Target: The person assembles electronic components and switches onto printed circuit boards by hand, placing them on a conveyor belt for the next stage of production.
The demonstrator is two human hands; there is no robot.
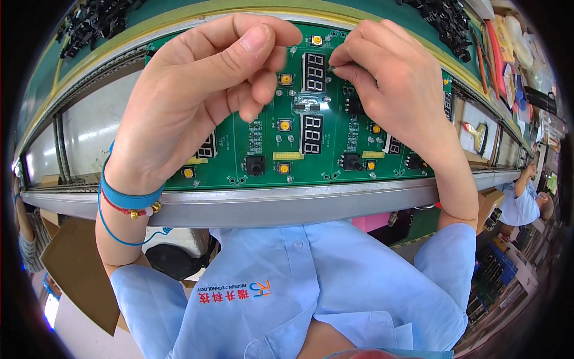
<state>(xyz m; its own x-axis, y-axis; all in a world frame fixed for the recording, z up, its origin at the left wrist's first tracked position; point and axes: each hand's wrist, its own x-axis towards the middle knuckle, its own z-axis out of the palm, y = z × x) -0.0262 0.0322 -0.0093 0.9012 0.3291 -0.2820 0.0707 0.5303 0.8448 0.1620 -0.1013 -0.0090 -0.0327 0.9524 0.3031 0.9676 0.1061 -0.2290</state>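
A long green circuit board [230, 146] lies in front of me, carrying black three-digit displays [311, 134], yellow-topped push buttons [285, 125], black square parts [255, 166] and small clear LEDs. Over its left part hovers my left hand [209, 78], fingers loosely curled and apart, nothing visible in them. My right hand [394, 72] is at the board beside the upper display [314, 73]. Its thumb and index finger are pinched together; whatever tiny part they hold is too small to make out. A blue strap [128, 194] with a cord circles my left wrist.
A metal rail [287, 203] runs along the board's near side. Heaps of black parts [439, 24] lie on the green surface beyond, at both far corners. Bags and tools [508, 48] fill the right side. Another person [520, 200] sits at far right; cardboard [81, 269] stands lower left.
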